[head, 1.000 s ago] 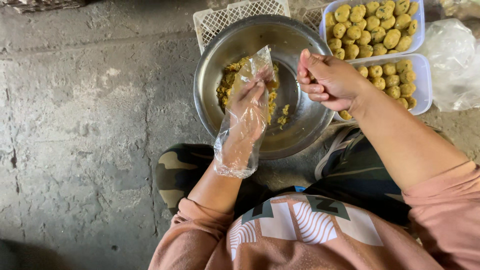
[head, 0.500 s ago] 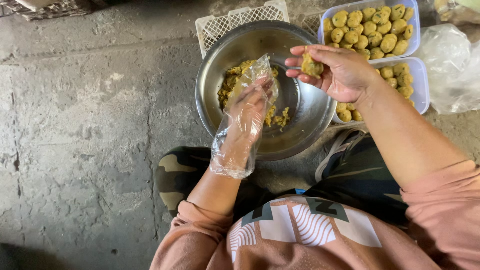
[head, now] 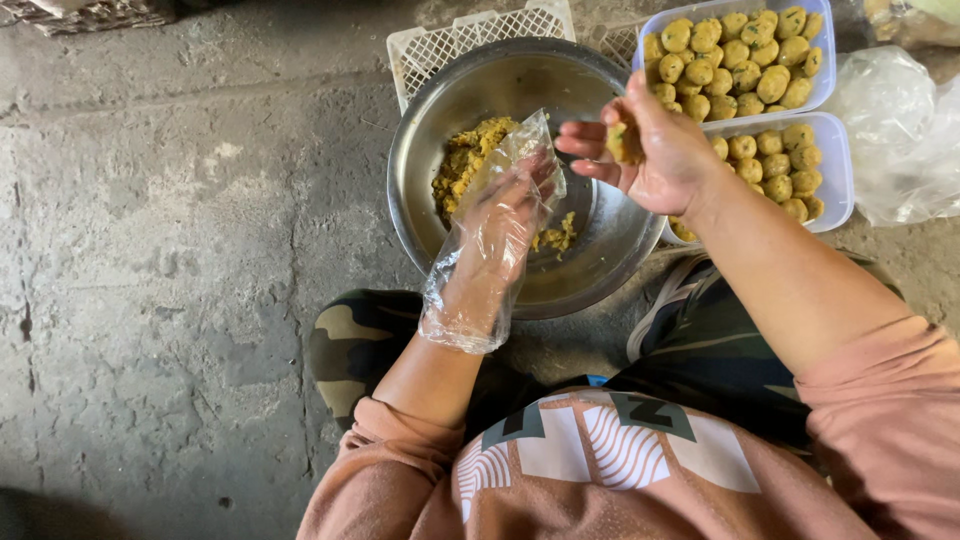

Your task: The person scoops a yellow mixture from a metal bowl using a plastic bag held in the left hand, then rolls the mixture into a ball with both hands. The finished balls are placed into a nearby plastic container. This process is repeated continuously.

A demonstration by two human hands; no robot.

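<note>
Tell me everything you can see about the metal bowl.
The bowl is round, wide and fairly deep, of dull grey metal that looks like steel, with a thin rolled rim. It stands upright on the concrete floor, before the person's knees, partly over a white plastic crate. Inside lies a yellow-green crumbly mix, mostly at the far left side. The left hand, in a clear plastic bag, reaches into it. Two trays sit at its right.
</note>
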